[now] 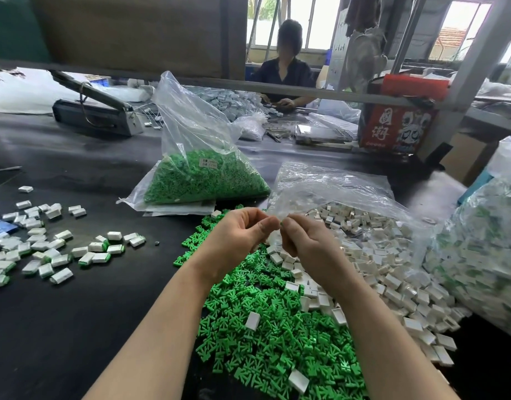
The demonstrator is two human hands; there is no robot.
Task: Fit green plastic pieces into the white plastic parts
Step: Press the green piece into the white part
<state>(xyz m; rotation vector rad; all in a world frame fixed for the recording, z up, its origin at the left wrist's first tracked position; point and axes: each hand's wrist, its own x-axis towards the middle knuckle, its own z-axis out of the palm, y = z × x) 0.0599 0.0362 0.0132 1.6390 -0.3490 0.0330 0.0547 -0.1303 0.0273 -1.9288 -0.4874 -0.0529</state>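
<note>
Green pieces (277, 342) foreground | both hands pinch one white part (274, 237)

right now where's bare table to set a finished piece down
Bare black table lies between the finished pieces and the green pile. Right of that it is crowded: white parts and bags.

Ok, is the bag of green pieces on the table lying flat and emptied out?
No, the bag of green pieces stands behind the hands with its lower part packed full of green and its clear top sticking up.
</note>
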